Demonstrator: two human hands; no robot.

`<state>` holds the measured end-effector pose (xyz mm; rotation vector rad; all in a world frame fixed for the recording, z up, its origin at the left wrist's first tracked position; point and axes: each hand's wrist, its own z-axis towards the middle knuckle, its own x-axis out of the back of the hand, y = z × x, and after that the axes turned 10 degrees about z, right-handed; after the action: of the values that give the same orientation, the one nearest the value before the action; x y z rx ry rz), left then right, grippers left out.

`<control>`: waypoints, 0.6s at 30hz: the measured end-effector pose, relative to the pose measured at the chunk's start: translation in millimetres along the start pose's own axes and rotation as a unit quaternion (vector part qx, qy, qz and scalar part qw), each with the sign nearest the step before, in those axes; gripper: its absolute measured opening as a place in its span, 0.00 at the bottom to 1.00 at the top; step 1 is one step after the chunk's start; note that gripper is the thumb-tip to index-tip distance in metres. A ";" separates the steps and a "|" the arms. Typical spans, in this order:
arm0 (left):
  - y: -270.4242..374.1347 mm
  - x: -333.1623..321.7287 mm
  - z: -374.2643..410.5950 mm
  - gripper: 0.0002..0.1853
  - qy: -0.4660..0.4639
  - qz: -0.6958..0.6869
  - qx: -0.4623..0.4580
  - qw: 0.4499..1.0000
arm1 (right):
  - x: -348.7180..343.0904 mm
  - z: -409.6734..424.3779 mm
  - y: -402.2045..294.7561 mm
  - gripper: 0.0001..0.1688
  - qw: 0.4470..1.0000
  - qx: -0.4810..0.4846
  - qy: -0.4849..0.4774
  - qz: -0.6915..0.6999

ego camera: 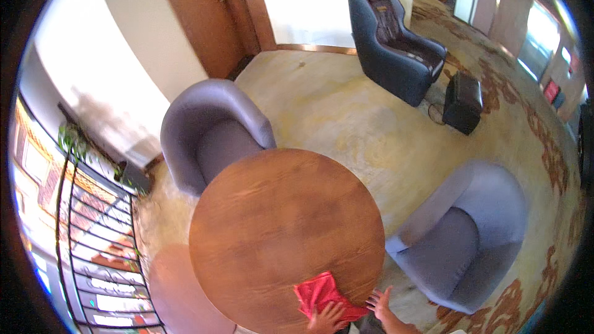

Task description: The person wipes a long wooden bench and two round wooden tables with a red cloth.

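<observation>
A bright red cloth (320,291) lies creased on the round wooden table (283,213), at the edge nearest me. My left hand (327,317) is on top of the cloth and holds it against the wood, palm down. One corner of the cloth reaches right, to the table's rim. Just beyond that corner is my right hand (381,305), with its fingers spread and nothing in it. It is beside the rim; whether it touches the table or the cloth's tip I cannot tell.
Grey tub armchairs stand at the table's far left (218,134) and right (457,241); another rounded seat (183,287) is at lower left. A metal railing (104,241) runs along the left. Farther off are a massage chair (392,51) and a black footrest (463,102) on patterned carpet.
</observation>
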<state>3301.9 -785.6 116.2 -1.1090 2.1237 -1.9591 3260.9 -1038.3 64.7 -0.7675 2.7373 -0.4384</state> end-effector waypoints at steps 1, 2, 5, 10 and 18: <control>0.1 -15.0 -15.4 0.44 0.015 -0.337 0.044 0.940 | 2.4 0.7 -1.7 0.76 1.000 0.010 0.007 0.015; -1.8 -33.0 -30.2 0.45 0.034 -0.628 0.094 0.772 | -1.3 -0.3 -6.4 0.73 0.999 0.010 0.037 -0.008; -58.4 -60.7 -42.4 0.40 -0.151 -0.694 0.054 0.701 | 28.8 38.6 -10.9 0.57 0.979 0.155 0.136 -0.011; -56.1 -88.3 -84.9 0.42 -0.198 -0.576 0.385 0.694 | -28.6 -11.7 -48.7 0.40 0.798 0.423 0.105 -0.417; -85.5 -134.4 -80.5 0.37 -0.292 -0.520 0.610 0.522 | -144.7 -39.1 -64.9 0.32 0.509 0.602 -0.173 -0.591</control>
<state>3402.1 -642.2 151.2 -2.1089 -0.6512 -1.9368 3397.2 -1004.8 148.1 -1.6952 0.5565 -1.7961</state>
